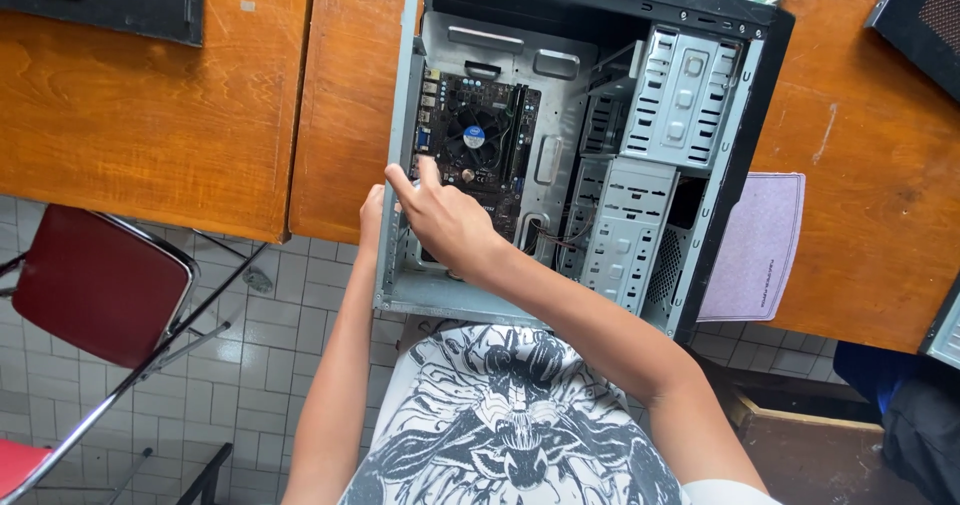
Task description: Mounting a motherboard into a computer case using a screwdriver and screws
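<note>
Two orange-brown wooden tables [150, 115] are standing over a pale tiled floor [270, 365], and across the nearer one the open grey steel computer case [560, 145] is lying on its side with its interior facing me. Inside it, the dark square motherboard with its black round cooling fan [478, 135] is sitting against the left wall. I am reaching my right hand [440, 215] down over the board's lower left corner, fingers loosely spread with the forefinger pointing up along the edge, gripping nothing that I can see. My left hand [372, 210] is bracing the case's outer left wall, though its fingers are going behind the metal, so I cannot tell whether they are closed. I judge I am working at the board's lower edge; the next move is calling for careful fingertip work. My right palm is covering whatever lies beneath it. Outward, a silver perforated drive cage [670, 105], a lilac mat [755, 245] and a red chair [100, 285] are showing.
</note>
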